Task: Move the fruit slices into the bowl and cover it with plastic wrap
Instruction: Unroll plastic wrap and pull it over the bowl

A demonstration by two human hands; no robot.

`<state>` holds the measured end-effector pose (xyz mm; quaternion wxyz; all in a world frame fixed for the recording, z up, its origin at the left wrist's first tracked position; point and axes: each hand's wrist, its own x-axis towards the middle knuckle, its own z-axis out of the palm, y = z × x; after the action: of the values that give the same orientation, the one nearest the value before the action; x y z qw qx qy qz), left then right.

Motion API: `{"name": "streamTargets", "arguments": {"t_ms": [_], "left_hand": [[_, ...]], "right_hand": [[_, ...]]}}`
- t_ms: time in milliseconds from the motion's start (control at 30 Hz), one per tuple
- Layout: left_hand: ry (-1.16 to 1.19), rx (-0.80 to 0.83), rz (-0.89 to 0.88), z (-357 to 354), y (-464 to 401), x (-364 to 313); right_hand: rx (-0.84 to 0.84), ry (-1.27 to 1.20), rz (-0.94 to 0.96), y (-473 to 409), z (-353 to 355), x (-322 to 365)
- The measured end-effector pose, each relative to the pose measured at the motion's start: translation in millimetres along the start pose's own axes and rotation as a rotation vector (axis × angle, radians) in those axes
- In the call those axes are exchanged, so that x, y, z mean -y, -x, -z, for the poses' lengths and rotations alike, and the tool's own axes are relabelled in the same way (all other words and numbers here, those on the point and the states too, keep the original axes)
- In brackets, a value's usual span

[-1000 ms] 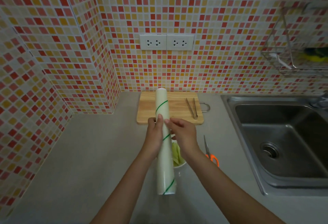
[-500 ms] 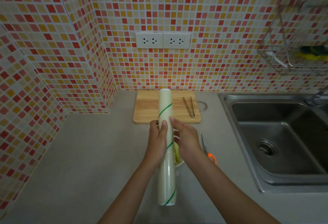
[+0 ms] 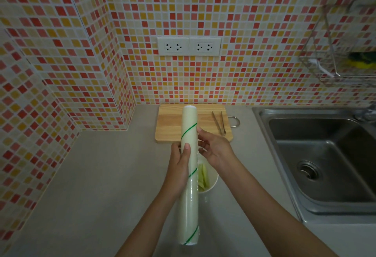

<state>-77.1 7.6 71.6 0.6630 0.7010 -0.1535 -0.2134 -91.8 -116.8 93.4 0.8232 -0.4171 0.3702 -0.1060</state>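
Observation:
A long roll of plastic wrap (image 3: 189,201) with a green spiral stripe hangs lengthwise above the counter. My left hand (image 3: 180,163) grips it around the middle, thumb on top. My right hand (image 3: 215,149) sits against the roll's right side, fingertips touching the film. Under the roll stands a white bowl (image 3: 212,183) with pale green fruit slices (image 3: 203,177) inside; the roll and my hands hide most of it.
A wooden cutting board (image 3: 168,124) lies at the wall with metal tongs (image 3: 219,123) on its right part. A steel sink (image 3: 325,165) fills the right side. A wire rack (image 3: 337,53) hangs on the tiled wall. Bare grey counter (image 3: 91,185) spreads left.
The roll has tilted and slid a little nearer to me. My right hand's fingers have shifted along the roll's right side. The scissors beside the bowl are hidden behind my right arm now.

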Motion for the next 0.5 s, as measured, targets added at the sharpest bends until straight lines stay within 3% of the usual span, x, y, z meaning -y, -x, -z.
{"name": "streamTargets", "arguments": {"t_ms": [300, 500], "left_hand": [[-0.04, -0.036, 0.058, 1.4, 0.9, 1.5], [-0.045, -0.049, 0.114, 4.6, -4.1, 5.5]], "right_hand": [[0.026, 0.022, 0.03, -8.7, -3.5, -1.2], [-0.097, 0.007, 0.057, -15.7, 5.2, 3.4]]}}
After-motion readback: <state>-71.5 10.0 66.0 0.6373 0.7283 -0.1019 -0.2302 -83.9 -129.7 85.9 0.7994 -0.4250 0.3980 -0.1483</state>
